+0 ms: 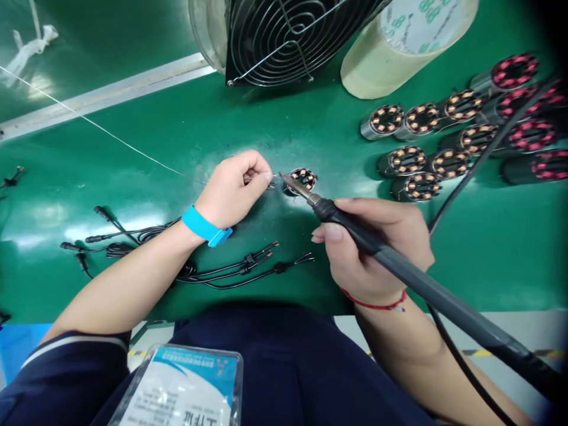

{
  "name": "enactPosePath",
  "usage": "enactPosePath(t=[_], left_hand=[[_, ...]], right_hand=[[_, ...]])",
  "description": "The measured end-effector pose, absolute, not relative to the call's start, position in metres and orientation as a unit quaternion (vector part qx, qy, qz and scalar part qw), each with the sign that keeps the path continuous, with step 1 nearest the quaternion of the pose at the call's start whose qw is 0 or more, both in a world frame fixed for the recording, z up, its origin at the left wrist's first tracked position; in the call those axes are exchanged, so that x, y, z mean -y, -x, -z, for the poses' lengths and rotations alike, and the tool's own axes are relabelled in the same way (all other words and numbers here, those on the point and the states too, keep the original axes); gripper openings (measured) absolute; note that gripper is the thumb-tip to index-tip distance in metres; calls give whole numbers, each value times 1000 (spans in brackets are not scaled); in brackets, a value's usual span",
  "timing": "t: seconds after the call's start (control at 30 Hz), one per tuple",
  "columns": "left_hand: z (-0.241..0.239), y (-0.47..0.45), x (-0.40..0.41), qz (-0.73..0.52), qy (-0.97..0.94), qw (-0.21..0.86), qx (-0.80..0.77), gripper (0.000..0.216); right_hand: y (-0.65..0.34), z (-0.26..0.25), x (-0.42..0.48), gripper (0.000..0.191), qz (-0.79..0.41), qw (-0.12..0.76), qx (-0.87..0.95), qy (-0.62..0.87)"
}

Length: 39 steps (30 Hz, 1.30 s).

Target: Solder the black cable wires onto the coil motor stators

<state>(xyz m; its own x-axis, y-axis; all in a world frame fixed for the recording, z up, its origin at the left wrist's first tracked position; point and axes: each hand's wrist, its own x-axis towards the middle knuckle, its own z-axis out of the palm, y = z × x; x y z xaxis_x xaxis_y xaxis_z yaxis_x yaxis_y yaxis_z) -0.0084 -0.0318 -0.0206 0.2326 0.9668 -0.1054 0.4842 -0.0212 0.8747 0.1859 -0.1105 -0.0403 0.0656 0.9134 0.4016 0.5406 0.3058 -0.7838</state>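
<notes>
My right hand (pixel 377 242) is closed around a soldering iron (pixel 355 228), gripping its dark handle like a pen. The iron's metal tip points left, right by the fingertips of my left hand (pixel 237 183) and above the edge of a small motor stator (pixel 302 180) with copper windings. My left hand is pinched, with thin wire ends poking out past the thumb and forefinger. A strand of solder wire (pixel 128 142) runs from the upper left towards this hand; its last stretch is hidden by the hand.
Black cables (pixel 222 275) with stripped ends lie before me. Several copper-wound and red-wound stators (pixel 421 118) stand at right. A black fan (pixel 293 41) and a cream-coloured roll (pixel 377 65) sit at the back. The iron's cord (pixel 479 160) crosses the right side.
</notes>
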Motion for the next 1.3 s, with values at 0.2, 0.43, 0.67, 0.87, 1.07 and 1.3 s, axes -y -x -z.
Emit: enactPosePath(t=[0.2,0.43,0.67,0.87,1.07,1.3], left_hand=[[19,8,33,-278,-649,436,-558,14],[16,6,33,-275,-640,444,-564,16],[16,5,32,-274,-643,440,-564,17],[16,5,32,-272,-644,437,-566,16],[18,6,31,-276,-649,432,-563,15],[21,7,30,-278,-658,426,-555,12]], right_hand=[[-185,40,111,27,-229,468,648,556],[-184,41,112,28,-232,474,638,562],[-183,40,111,27,-238,471,637,561],[-183,41,112,28,-234,492,627,557],[-180,42,106,31,-204,529,630,532],[-179,36,96,45,-291,485,660,495]])
